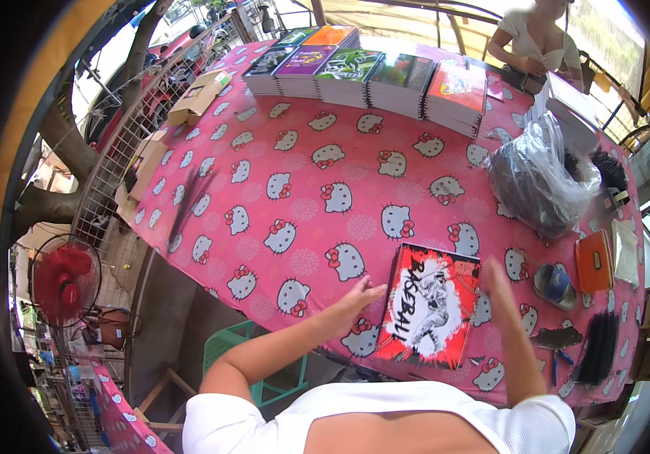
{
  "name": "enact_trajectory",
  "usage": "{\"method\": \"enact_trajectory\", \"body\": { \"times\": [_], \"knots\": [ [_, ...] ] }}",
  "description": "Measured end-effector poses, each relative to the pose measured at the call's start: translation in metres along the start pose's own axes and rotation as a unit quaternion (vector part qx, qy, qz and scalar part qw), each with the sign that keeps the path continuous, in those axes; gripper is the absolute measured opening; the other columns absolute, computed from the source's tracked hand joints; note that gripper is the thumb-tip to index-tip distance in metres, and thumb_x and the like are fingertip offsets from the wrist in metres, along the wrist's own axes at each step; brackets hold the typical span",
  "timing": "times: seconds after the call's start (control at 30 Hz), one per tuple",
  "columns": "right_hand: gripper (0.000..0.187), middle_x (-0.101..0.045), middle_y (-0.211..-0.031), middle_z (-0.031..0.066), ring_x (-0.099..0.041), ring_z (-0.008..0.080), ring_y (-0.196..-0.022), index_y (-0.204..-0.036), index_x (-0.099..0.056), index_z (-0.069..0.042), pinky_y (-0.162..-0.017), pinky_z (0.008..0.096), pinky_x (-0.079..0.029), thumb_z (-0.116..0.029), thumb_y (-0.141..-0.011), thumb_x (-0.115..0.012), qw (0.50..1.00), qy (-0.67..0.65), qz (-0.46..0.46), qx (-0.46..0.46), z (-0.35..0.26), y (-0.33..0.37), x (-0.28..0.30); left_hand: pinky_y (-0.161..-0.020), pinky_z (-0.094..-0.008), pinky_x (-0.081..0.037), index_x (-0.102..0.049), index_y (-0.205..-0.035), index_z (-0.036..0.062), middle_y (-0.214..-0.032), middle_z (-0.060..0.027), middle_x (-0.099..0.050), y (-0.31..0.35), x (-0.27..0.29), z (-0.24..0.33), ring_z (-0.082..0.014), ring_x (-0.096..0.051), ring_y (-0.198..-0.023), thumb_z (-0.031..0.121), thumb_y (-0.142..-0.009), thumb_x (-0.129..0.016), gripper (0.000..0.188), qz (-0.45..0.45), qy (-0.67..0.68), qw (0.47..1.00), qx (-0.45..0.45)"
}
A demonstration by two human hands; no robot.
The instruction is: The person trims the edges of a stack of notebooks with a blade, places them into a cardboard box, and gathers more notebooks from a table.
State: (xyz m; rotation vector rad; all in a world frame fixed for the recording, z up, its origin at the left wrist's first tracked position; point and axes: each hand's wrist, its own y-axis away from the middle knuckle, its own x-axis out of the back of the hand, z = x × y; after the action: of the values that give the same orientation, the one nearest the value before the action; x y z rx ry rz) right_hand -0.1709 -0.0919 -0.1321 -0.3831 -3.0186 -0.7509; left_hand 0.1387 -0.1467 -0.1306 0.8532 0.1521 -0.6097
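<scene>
1. Book [432, 312] lies flat near the table's [446, 216] front edge, between the hands.
2. Hands are apart: left hand [360, 297] extends fingers beside it; right hand [495, 280] blurs at its right, grip impossible to tell.
3. Rightward sit pliers [555, 371], coils [597, 348], orange pouch [593, 261].
4. A bulky bag [537, 178] blocks the table beyond.
5. Book stacks [385, 79] line the far side.

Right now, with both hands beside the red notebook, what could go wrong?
The notebook lies close to the near edge of the table, so a careless push might send it off. The right hand, if drawn back, might knock the blue-handled pliers. The notebook stacks at the far side might topple if the table were jolted.
</scene>
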Motion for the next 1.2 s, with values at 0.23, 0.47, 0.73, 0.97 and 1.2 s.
{"method": "enact_trajectory", "body": {
  "times": [0.23,0.47,0.73,0.97,1.2],
  "knots": [
    [0.094,-0.044,-0.131,0.0118,-0.047,0.0252,-0.117,-0.136,-0.028,-0.005,-0.096,0.0401,-0.041,-0.076,-0.075,-0.033,0.946,-0.302,-0.113,-0.039,0.040,0.082,-0.043,-0.091,-0.0389,-0.045,-0.012,-0.138,0.0067,-0.128,-0.0115,-0.039,0.005,-0.051,-0.022,-0.0218,-0.045,-0.115,0.035,-0.072,-0.072,0.094,-0.031,0.113,0.992,-0.050],
    [0.101,-0.049,-0.126,0.0150,-0.051,0.0278,-0.113,-0.131,-0.036,-0.001,-0.095,0.0439,-0.041,-0.081,-0.070,-0.035,0.953,-0.286,-0.069,-0.077,0.014,0.088,-0.055,-0.073,-0.0385,-0.055,-0.030,-0.119,0.0088,-0.099,-0.0110,-0.052,0.000,-0.048,-0.027,-0.0210,-0.060,-0.087,0.023,-0.073,-0.068,0.062,-0.055,0.174,0.977,-0.106],
    [0.104,-0.054,-0.118,0.0186,-0.054,0.0326,-0.108,-0.121,-0.047,0.001,-0.092,0.0487,-0.043,-0.085,-0.065,-0.033,0.921,-0.352,-0.123,-0.112,0.022,0.066,-0.040,-0.074,-0.0380,-0.055,-0.053,-0.106,0.0037,-0.095,-0.0115,-0.064,-0.002,-0.048,-0.029,-0.0228,-0.065,-0.083,0.025,-0.081,-0.059,0.034,-0.113,0.199,0.970,-0.082],
    [0.099,-0.057,-0.114,0.0167,-0.054,0.0277,-0.106,-0.116,-0.049,0.005,-0.094,0.0442,-0.041,-0.080,-0.066,-0.044,0.907,-0.362,-0.188,-0.108,0.036,0.057,-0.032,-0.076,-0.0391,-0.054,-0.054,-0.109,0.0046,-0.097,-0.0114,-0.064,0.005,-0.040,-0.028,-0.0235,-0.065,-0.085,0.025,-0.081,-0.058,0.035,-0.161,0.233,0.957,-0.058],
    [0.072,-0.059,-0.110,0.0149,-0.059,0.0259,-0.099,-0.121,-0.046,-0.001,-0.089,0.0429,-0.046,-0.058,-0.078,-0.055,0.931,-0.326,-0.152,-0.059,0.025,0.070,-0.041,-0.069,-0.0341,-0.056,-0.054,-0.101,0.0081,-0.089,-0.0071,-0.064,-0.002,-0.042,-0.030,-0.0182,-0.065,-0.079,0.025,-0.081,-0.060,0.028,-0.133,0.201,0.969,-0.059]
  ]
}}
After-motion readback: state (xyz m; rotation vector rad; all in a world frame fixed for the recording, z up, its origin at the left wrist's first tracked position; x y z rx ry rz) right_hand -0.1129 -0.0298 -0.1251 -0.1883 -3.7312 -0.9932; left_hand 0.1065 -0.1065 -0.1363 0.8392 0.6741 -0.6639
